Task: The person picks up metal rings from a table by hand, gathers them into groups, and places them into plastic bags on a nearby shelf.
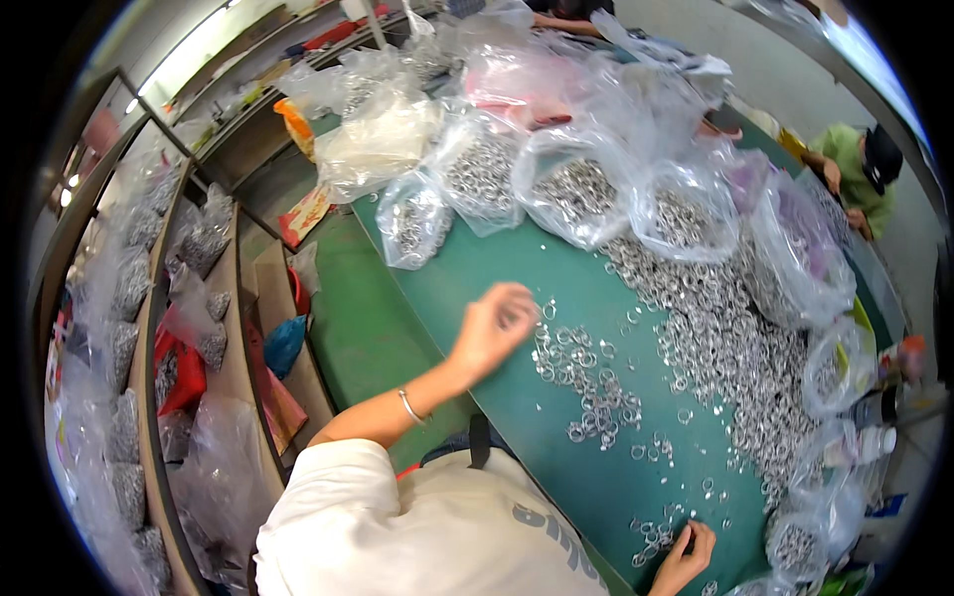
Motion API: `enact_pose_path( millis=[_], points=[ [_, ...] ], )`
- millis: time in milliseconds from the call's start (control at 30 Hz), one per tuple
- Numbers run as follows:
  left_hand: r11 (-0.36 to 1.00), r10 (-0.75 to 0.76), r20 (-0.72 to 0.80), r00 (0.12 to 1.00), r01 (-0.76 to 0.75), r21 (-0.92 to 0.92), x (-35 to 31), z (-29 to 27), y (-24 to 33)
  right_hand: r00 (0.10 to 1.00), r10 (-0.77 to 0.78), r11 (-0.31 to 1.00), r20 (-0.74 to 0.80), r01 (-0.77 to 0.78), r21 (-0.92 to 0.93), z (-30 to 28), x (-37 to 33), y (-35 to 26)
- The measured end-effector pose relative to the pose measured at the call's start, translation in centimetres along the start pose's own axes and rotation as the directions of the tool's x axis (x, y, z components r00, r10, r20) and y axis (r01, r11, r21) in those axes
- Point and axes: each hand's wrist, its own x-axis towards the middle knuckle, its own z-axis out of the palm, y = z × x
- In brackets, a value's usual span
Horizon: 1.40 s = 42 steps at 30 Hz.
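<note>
My left hand (497,323), slightly blurred, is raised over the near left edge of the green table (487,278). Its fingers are curled together, and whatever they may hold is hidden. Just right of it lies a loose patch of small silvery metal rings (586,382). At the lower right my right hand (688,558) rests low by the table, fingers bent inward beside a smaller cluster of rings (651,539). I cannot make out what is between those fingertips. A large heap of the same rings (730,338) spreads along the table's right side.
Open clear plastic bags of rings (576,189) line the far and right sides of the table. Left stands a shelf rack (159,397) packed with filled bags. A person in green (860,179) is at the far right; another person's arm (566,22) shows at the top.
</note>
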Motion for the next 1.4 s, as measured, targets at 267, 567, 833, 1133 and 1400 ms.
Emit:
enact_pose_path(
  millis=[267,567,833,1133,1400],
  points=[
    [0.836,0.260,-0.592,0.763,0.129,0.534,8.1,-11.9,-10.0,0.986,0.165,0.976,0.016,-0.165,0.139,1.3,-0.3,2.0],
    [0.903,0.415,-0.021,0.909,-0.409,0.133,1.0,1.4,-0.3,0.988,0.153,0.976,0.003,-0.152,0.158,-0.6,-3.3,1.4],
    [0.973,0.131,0.991,0.012,0.192,-0.131,-11.6,9.1,6.0,0.972,0.216,0.959,0.092,-0.229,0.169,-1.3,-5.2,0.8],
    [0.872,0.409,0.674,0.615,-0.482,-0.089,-8.6,9.7,3.6,0.998,0.047,0.985,0.048,-0.054,0.162,0.5,-1.6,-1.4],
    [0.787,0.313,0.460,0.831,-0.498,0.364,-3.1,10.2,1.0,0.924,-0.358,0.904,0.134,0.307,0.299,7.9,9.4,-7.8]
  ],
)
